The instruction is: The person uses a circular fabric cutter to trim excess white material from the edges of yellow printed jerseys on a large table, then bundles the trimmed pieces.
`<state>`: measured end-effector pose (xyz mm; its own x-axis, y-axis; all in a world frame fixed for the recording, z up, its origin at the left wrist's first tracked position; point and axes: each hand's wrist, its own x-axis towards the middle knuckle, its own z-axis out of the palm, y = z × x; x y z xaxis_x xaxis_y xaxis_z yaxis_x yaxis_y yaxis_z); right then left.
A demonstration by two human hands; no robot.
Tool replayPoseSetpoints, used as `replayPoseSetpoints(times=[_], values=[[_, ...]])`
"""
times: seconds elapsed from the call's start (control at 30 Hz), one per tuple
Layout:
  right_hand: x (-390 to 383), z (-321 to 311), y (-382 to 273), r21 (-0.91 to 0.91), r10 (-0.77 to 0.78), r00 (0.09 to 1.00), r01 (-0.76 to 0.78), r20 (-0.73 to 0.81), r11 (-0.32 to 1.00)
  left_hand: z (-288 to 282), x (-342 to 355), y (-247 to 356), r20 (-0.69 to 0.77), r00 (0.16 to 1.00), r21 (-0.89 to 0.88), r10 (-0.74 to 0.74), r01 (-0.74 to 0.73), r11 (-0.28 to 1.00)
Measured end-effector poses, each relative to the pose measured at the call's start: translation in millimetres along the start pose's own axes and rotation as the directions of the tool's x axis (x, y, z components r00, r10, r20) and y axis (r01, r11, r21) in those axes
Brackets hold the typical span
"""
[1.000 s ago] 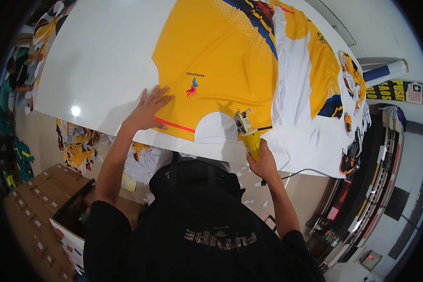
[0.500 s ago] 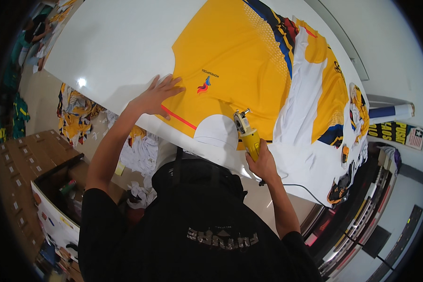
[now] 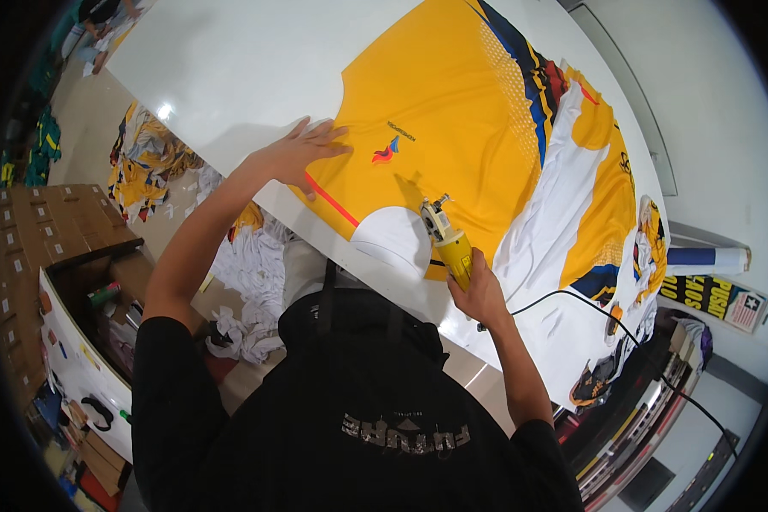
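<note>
A large yellow jersey panel (image 3: 439, 102) with a small red-and-blue emblem lies spread on the white table (image 3: 222, 51). My left hand (image 3: 305, 155) rests flat with spread fingers on its left edge, by a red stripe (image 3: 331, 200). My right hand (image 3: 480, 294) is wrapped around the yellow body of a handheld electric cutter (image 3: 452, 252). The cutter's metal head is over the yellow fabric, beside a white rounded neckline area (image 3: 392, 239). Whether the blade touches the cloth, I cannot tell.
More yellow, white and navy cloth pieces (image 3: 593, 171) lie bunched on the right. A black cord (image 3: 572, 293) arcs over the table's right side. Scrap heaps (image 3: 149, 162) and cardboard boxes (image 3: 47, 230) are on the left. Another person (image 3: 98, 13) is at the far left.
The view has turned slightly, and the panel appears further right. The cord has swung up into a higher arc across the table. Both hands keep about the same pose.
</note>
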<state>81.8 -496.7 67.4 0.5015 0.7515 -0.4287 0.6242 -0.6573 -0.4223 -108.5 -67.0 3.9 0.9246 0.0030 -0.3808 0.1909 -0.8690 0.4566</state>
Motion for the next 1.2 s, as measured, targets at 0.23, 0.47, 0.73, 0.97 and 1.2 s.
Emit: replayPoseSetpoints(times=[0.23,0.47,0.73,0.97,1.2], values=[[12,-12,0,-0.013,-0.047,0.997,0.048,0.057,0.999,4,1,-1,-0.008,1.0,-0.004,-0.011,0.011,1.0],[25,-25,-1,-0.061,-0.069,0.99,0.077,0.124,0.995,4,0,2,0.005,1.0,0.001,-0.027,0.027,1.0],[40,-31,1,-0.07,-0.173,0.976,0.184,0.132,0.981,2,-1,2,-0.01,1.0,0.007,-0.007,0.007,1.0],[-19,-59,-29,-0.101,0.058,0.993,-0.047,0.103,0.994,3,-7,-19,-0.022,0.998,0.018,0.052,-0.052,0.998],[-110,-54,-129,0.074,0.505,0.863,-0.503,-0.006,0.861,16,9,-24,-0.005,0.994,0.126,0.109,-0.108,0.986]])
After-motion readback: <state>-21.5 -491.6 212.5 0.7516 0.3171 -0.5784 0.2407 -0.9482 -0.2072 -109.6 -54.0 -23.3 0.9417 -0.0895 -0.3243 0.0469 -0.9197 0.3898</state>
